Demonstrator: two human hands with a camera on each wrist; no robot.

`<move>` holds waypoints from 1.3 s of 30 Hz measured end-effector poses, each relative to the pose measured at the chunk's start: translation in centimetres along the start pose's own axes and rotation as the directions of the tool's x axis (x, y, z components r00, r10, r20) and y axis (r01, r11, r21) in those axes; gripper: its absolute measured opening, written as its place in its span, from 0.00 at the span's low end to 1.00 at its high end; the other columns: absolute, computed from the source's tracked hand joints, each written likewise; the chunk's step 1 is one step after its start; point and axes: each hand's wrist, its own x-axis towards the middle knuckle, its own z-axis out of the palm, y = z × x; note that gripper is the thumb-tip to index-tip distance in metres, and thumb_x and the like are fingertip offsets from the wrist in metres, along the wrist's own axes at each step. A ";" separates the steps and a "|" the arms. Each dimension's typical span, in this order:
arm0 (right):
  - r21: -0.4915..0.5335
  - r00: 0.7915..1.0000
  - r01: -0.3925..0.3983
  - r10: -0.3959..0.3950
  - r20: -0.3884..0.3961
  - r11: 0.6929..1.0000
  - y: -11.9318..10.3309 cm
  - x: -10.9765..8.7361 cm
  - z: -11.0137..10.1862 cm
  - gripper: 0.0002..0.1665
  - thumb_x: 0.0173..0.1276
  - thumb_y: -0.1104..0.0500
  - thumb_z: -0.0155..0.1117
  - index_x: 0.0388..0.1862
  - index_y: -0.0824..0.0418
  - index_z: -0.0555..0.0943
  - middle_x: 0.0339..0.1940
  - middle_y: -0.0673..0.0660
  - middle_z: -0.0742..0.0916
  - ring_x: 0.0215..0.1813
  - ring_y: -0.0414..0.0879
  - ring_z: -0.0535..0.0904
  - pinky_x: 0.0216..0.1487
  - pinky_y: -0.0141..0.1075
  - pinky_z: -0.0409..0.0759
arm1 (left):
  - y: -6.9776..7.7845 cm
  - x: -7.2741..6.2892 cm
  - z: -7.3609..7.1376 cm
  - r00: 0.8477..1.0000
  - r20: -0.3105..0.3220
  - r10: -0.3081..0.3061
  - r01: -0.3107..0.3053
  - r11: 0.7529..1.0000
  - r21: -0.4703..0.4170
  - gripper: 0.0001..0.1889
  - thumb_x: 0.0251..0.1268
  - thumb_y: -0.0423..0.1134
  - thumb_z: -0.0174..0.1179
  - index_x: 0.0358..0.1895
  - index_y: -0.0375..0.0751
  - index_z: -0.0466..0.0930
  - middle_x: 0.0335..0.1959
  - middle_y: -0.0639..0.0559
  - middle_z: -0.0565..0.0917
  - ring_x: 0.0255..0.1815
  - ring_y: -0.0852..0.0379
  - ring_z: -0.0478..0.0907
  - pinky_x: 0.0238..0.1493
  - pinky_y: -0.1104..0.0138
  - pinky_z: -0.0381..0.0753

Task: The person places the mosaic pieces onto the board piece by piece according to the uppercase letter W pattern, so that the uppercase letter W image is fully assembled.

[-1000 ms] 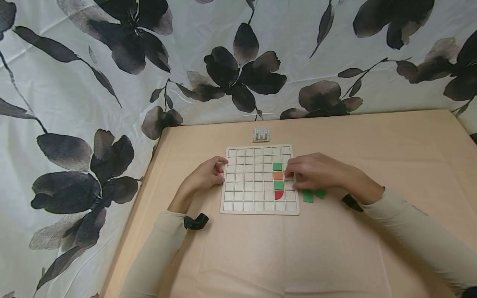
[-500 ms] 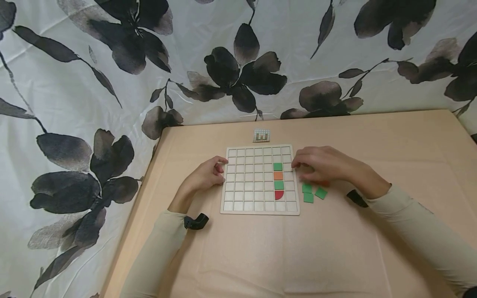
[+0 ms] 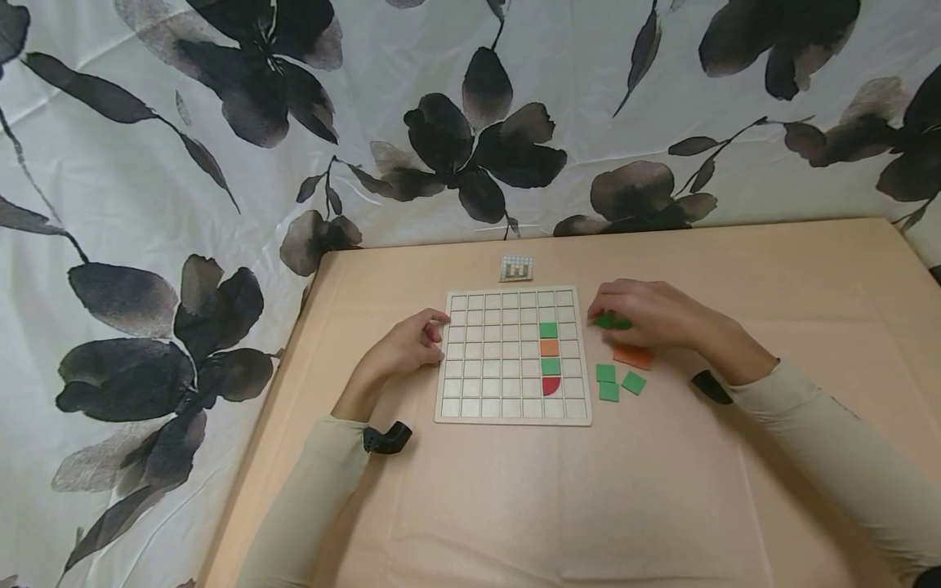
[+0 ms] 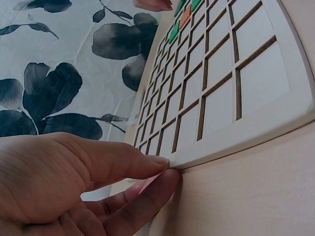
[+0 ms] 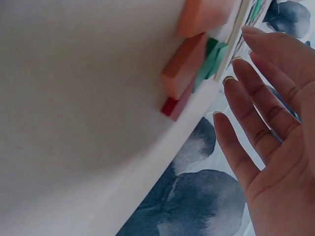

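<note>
A white grid board [image 3: 515, 421] lies on the table. One column holds a green tile [image 3: 548, 330], an orange tile [image 3: 549, 348], another green one and a red rounded tile [image 3: 550, 385]. At the board's left rim my left hand [image 3: 404, 345] pinches the edge between thumb and index finger, seen close in the left wrist view. My right hand [image 3: 657, 312] hovers right of the board, its fingers extended and apart in the right wrist view. Green tiles [image 3: 612, 322] show below its fingertips, and orange tiles [image 3: 634, 357] lie under the palm side, partly hidden.
Several loose green tiles [image 3: 606, 373] lie right of the board. A small card with a printed grid pattern [image 3: 516, 268] sits behind it. Floral fabric [image 3: 470, 155] hangs beyond the table's far and left edges. A red piece [image 5: 174, 105] shows in the right wrist view.
My right hand has moved from over the board's right columns to the right and slightly away, uncovering loose green and orange tiles. The left hand stays at the board's edge.
</note>
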 end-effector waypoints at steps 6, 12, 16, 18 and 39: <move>0.007 0.999 -0.032 0.032 0.012 0.999 0.8 0.0 0.5 0.15 0.60 0.56 0.76 0.47 0.51 0.86 0.47 0.48 0.83 0.46 0.45 0.76 0.45 0.44 0.81 | -0.2 0.0 0.0 1.000 0.001 0.006 -0.006 1.000 0.000 0.31 0.61 0.21 0.63 0.68 0.34 0.69 0.42 0.43 0.73 0.36 0.54 0.74 0.35 0.67 0.75; 0.001 0.998 -0.056 0.056 0.005 0.998 1.2 0.1 0.7 0.16 0.58 0.55 0.78 0.46 0.51 0.86 0.45 0.48 0.81 0.42 0.43 0.74 0.40 0.39 0.78 | -0.2 0.0 -0.1 1.000 -0.001 0.008 -0.008 1.000 0.000 0.31 0.61 0.21 0.63 0.68 0.34 0.69 0.42 0.43 0.73 0.36 0.54 0.74 0.35 0.67 0.75; -0.006 0.998 -0.064 0.064 0.006 0.998 1.2 0.1 0.8 0.16 0.59 0.55 0.77 0.46 0.51 0.86 0.43 0.48 0.80 0.40 0.42 0.73 0.38 0.37 0.75 | -0.2 0.0 0.0 1.000 0.000 0.004 -0.004 1.000 0.003 0.30 0.61 0.21 0.64 0.68 0.35 0.69 0.42 0.43 0.73 0.36 0.54 0.74 0.35 0.67 0.75; -0.009 0.998 -0.069 0.069 0.009 0.998 1.3 0.1 0.8 0.16 0.60 0.55 0.77 0.47 0.52 0.86 0.42 0.48 0.80 0.39 0.42 0.72 0.37 0.37 0.74 | -0.2 0.0 0.0 1.000 0.000 0.005 -0.005 1.000 0.005 0.31 0.61 0.21 0.64 0.68 0.35 0.69 0.42 0.43 0.73 0.36 0.54 0.74 0.35 0.67 0.75; -0.001 0.993 -0.104 0.104 0.051 0.995 1.6 0.4 0.4 0.14 0.62 0.54 0.74 0.47 0.54 0.86 0.42 0.50 0.79 0.39 0.43 0.73 0.36 0.38 0.73 | 0.0 0.0 -0.1 1.000 0.000 -0.004 0.004 1.000 0.000 0.31 0.62 0.21 0.64 0.69 0.36 0.69 0.42 0.44 0.73 0.37 0.54 0.73 0.36 0.67 0.75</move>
